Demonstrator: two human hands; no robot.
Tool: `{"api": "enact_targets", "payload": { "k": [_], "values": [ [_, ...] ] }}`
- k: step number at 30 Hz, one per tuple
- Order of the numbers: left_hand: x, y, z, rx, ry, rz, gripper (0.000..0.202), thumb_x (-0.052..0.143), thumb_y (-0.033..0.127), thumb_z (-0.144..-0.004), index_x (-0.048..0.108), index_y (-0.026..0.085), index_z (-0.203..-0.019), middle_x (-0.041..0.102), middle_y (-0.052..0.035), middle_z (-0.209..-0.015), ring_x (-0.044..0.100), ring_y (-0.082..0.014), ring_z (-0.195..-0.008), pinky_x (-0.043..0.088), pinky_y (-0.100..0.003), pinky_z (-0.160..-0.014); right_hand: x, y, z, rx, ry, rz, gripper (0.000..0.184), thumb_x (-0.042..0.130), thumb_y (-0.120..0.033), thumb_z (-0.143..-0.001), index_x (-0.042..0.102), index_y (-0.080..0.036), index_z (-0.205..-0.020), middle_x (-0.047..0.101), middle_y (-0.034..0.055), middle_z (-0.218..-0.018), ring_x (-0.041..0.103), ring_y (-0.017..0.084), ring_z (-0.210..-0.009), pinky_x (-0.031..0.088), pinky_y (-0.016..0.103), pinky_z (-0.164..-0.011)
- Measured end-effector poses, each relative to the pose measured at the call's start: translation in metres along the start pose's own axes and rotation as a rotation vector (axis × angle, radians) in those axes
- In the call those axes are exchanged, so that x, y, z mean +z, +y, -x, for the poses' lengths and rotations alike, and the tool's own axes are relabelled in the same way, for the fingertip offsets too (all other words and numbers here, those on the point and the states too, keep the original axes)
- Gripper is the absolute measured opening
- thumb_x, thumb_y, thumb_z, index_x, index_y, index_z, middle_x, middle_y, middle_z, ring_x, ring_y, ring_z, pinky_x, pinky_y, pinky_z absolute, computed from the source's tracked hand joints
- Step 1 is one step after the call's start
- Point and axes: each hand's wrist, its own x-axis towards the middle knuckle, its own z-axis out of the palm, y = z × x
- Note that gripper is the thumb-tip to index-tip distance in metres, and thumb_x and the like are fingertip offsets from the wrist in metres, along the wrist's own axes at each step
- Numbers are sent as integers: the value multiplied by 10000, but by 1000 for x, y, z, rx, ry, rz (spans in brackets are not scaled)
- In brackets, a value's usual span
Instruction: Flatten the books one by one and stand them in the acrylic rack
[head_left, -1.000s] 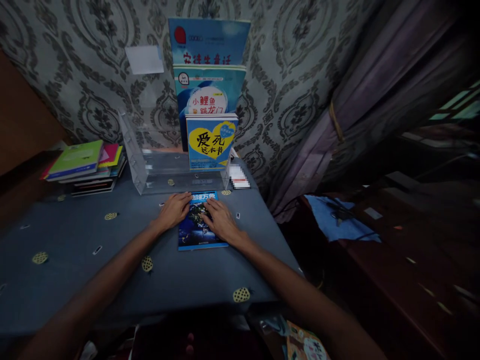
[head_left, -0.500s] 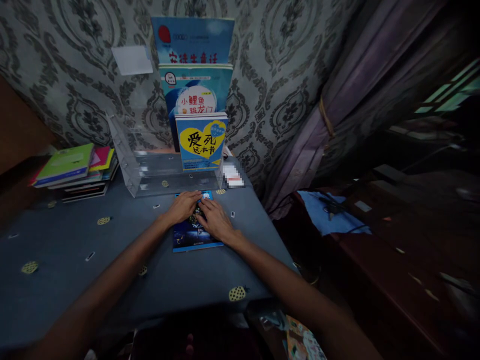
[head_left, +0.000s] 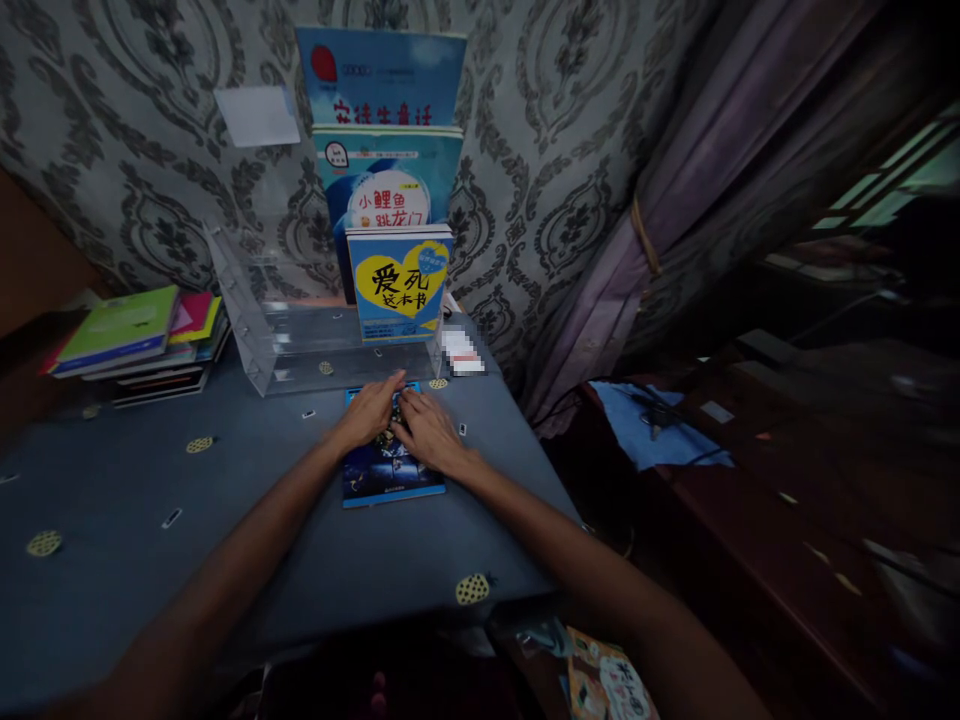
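A dark blue book (head_left: pixel 394 472) lies flat on the cloth-covered table (head_left: pixel 300 560), its upper part covered by my hands. My left hand (head_left: pixel 373 412) rests on the book's upper left with fingers stretched forward. On the upper right, my right hand (head_left: pixel 429 428) lies with its fingers extended. The hands are close beside each other and neither grips the book. Just beyond them is a clear acrylic book stand (head_left: pixel 300 365). It holds a blue book with a yellow heart (head_left: pixel 401 285), a teal book (head_left: pixel 386 180) behind it, and a taller blue book (head_left: pixel 382 80) at the back.
A stack of books (head_left: pixel 142 340) sits on the table's left side. A pale paper (head_left: pixel 259 116) is at the patterned wall. To the right hang a tied curtain (head_left: pixel 600 290) and a dark red surface with a blue cloth (head_left: pixel 652 430). An orange book (head_left: pixel 607 680) lies below the table's edge.
The view has shifted slightly. My left fingers have lifted a little at the book's top edge, and my right fingers look slightly more bent. The book has stayed in place.
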Motion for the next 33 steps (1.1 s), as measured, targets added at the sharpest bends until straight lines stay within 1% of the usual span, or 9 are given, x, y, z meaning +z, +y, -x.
{"api": "enact_targets", "payload": {
  "k": [2, 4, 10, 13, 16, 19, 24, 30, 33],
  "values": [
    [0, 0, 0, -10, 8, 21, 684, 417, 67, -901, 316, 169, -1570, 659, -145, -1360, 616, -239, -1271, 487, -451, -1088, -1, 2, -5, 1, -11, 10, 463, 527, -292, -996, 562, -57, -1393, 559, 224, -1469, 482, 277, -1415, 309, 447, -1231],
    [1, 0, 0, -19, 8, 25, 710, 402, 62, -897, 263, 151, -1588, 648, -166, -1367, 611, -250, -1276, 481, -465, -1090, 0, 3, -8, -9, -1, 13, 451, 523, -273, -993, 573, -49, -1381, 575, 226, -1452, 496, 275, -1403, 283, 448, -1245],
    [0, 3, 0, -17, 10, 20, 716, 386, 70, -913, 211, 154, -1603, 641, -171, -1373, 611, -249, -1279, 477, -466, -1093, 8, 6, -9, -21, 44, -17, 463, 487, -261, -980, 560, -74, -1397, 563, 221, -1471, 490, 280, -1410, 267, 502, -1249],
    [-1, 4, 0, -30, 6, 19, 714, 388, 74, -917, 206, 154, -1603, 642, -170, -1374, 608, -252, -1282, 477, -466, -1092, 10, 6, -9, 16, 34, -13, 512, 497, -278, -975, 525, -35, -1424, 536, 240, -1492, 452, 287, -1444, 259, 488, -1253],
    [-1, 4, 1, -33, -5, 21, 721, 398, 69, -910, 211, 150, -1602, 645, -173, -1370, 601, -257, -1290, 468, -474, -1101, 9, 7, -10, 51, 13, 1, 574, 514, -299, -970, 482, 14, -1449, 505, 260, -1513, 405, 297, -1478, 258, 473, -1252],
    [-1, 4, 1, -31, -9, 17, 717, 406, 63, -903, 235, 144, -1595, 639, -176, -1377, 592, -259, -1302, 459, -478, -1110, 8, 9, -10, 45, -13, 21, 614, 504, -339, -975, 447, 6, -1481, 464, 250, -1550, 362, 302, -1503, 242, 486, -1253],
    [-2, 5, 0, -56, -28, 10, 691, 406, 57, -899, 282, 134, -1575, 637, -180, -1378, 585, -269, -1310, 457, -490, -1108, 7, 10, -11, 71, -63, 41, 714, 511, -405, -971, 389, 47, -1510, 374, 265, -1600, 289, 322, -1537, 211, 479, -1261],
    [0, 4, -1, -59, -14, 8, 646, 401, 61, -905, 341, 134, -1544, 646, -173, -1368, 595, -257, -1299, 470, -474, -1105, 9, 13, -12, 64, -45, 49, 711, 519, -425, -958, 412, 15, -1506, 406, 255, -1586, 329, 317, -1520, 231, 481, -1252],
    [2, 2, -1, -68, -12, 8, 622, 411, 59, -894, 398, 149, -1509, 654, -150, -1362, 605, -246, -1284, 484, -456, -1096, 11, 15, -12, 56, -22, 36, 699, 529, -436, -952, 428, -21, -1505, 424, 246, -1579, 345, 319, -1511, 255, 498, -1240]
  ]
}}
